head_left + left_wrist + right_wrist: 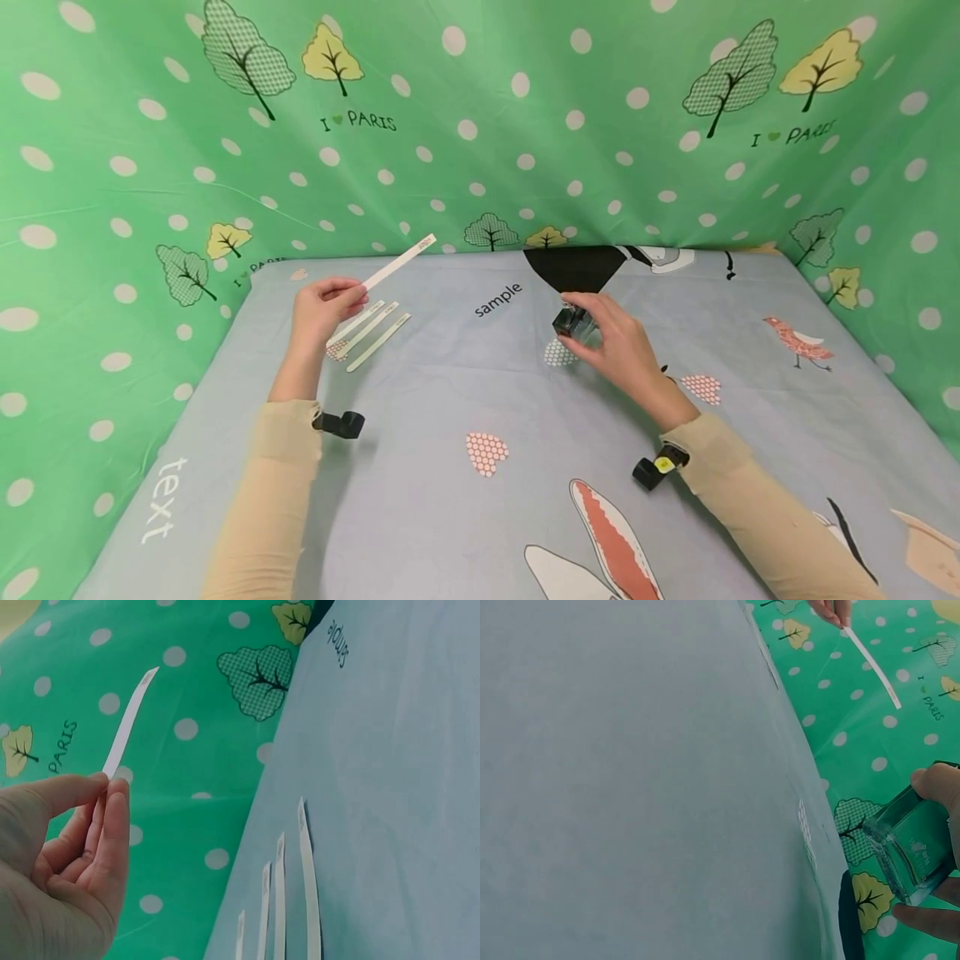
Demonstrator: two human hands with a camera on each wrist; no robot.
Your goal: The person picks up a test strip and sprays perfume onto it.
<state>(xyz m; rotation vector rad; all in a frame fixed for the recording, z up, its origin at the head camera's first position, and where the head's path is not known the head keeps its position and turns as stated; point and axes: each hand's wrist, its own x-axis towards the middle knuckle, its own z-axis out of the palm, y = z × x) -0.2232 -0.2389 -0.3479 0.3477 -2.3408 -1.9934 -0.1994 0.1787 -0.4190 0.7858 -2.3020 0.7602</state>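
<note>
Between thumb and fingers, my left hand (322,308) pinches one end of a white paper test strip (401,261); its free, printed end points up and to the right. Several more test strips (378,342) lie side by side on the cloth below that hand, their printed ends facing away. My right hand (622,342) grips a glass perfume bottle (915,847) above the cloth, thumb on one side and fingers on the other. A black part of the bottle shows in the head view, facing left toward the strip. A wide gap separates the two hands.
A grey-blue printed cloth (420,483) covers the table. Green dotted fabric (465,183) hangs behind it and along both sides. Each wrist wears a small black camera, the left camera (348,425) and the right camera (651,473).
</note>
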